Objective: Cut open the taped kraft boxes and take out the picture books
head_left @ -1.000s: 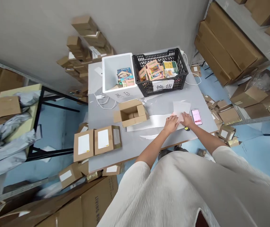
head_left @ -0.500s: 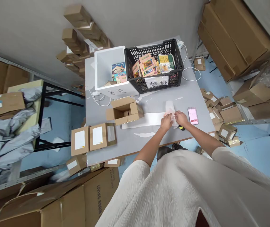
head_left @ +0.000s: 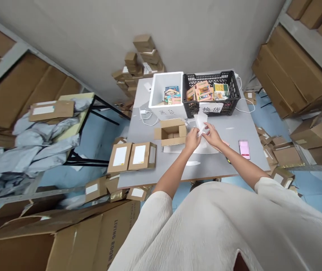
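Both my hands are raised a little above the grey table (head_left: 228, 165) and hold one white sheet of paper (head_left: 201, 121) between them. My left hand (head_left: 192, 137) pinches its lower left edge. My right hand (head_left: 212, 134) grips its lower right part, fingers closed. The sheet stands up from the hands and looks folded or curled. An open brown carton (head_left: 171, 132) sits just left of my left hand. More white paper (head_left: 206, 148) lies flat on the table under the hands.
A white foam box (head_left: 161, 90) and a black crate (head_left: 228, 98) with colourful packs stand at the table's far edge. A pink phone (head_left: 244, 148) lies right of my hands. Two labelled cartons (head_left: 131, 156) sit at the left edge. Cartons litter the blue floor and the shelves.
My hands lifted the white sheet off the table and carried it left, toward the open carton. The phone now lies farther from my right hand. The camera view swung.
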`<state>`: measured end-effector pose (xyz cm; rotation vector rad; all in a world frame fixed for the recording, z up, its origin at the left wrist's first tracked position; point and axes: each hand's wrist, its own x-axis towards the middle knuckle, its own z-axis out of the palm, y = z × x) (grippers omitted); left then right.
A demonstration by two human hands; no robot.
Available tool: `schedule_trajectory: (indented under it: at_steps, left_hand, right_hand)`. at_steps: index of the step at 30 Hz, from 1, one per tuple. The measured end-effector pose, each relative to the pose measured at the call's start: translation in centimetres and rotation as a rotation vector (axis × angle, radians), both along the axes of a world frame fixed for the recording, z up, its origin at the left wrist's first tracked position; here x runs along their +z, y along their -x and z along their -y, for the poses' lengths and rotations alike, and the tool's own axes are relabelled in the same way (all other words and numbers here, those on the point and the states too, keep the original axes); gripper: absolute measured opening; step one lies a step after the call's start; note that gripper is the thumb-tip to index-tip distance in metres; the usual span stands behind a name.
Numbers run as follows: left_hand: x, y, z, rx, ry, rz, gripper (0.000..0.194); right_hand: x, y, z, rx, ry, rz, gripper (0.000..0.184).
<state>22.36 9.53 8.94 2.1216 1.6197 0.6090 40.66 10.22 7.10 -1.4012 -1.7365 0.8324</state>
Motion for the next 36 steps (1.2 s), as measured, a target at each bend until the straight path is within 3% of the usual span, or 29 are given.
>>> schedule_trajectory:
  at_steps: [4,7,11,15,20,26,31,36]
  left_hand:
    - [0.9,6.2,-0.3,0.053,-0.041,-0.087,0.024]
    - [0.6,10.7,-0.6,0.088,-0.04,-0.091,0.032]
    - [-1.0,15.6,-0.6,0.056,-0.008,-0.025,0.04]
    - [-3.2,18.2,-0.9,0.032,0.07,-0.062,0.037]
    - [-5.7,18.4,-2.4,0.085,0.145,-0.219,0.026]
    - [-7.1,17.3,-4.8,0.183,0.13,-0.198,0.027]
    - [-4.7,16.6,-5.6,0.248,0.055,-0.174,0.025]
    - [-1.4,12.3,-4.4,0.076,0.0,-0.12,0.036]
  right_hand:
    - [0.5,7.0,-2.1,0.129,-0.049,-0.042,0.04]
    - [-0.4,12.2,-3.7,0.118,-0.041,-0.034,0.036]
    - [-2.9,17.0,-5.2,0.099,0.015,0.052,0.036]
    - [-5.7,18.8,-5.6,0.179,0.092,0.175,0.038]
    - [-6.9,18.4,-5.1,0.168,0.058,0.341,0.044]
    - [-5.9,16.4,-4.8,0.171,0.032,0.319,0.047]
    - [-5.2,12.4,-4.8,0.078,0.046,0.239,0.045]
    - [-6.1,5.8,-4.2,-0.055,0.119,0.23,0.045]
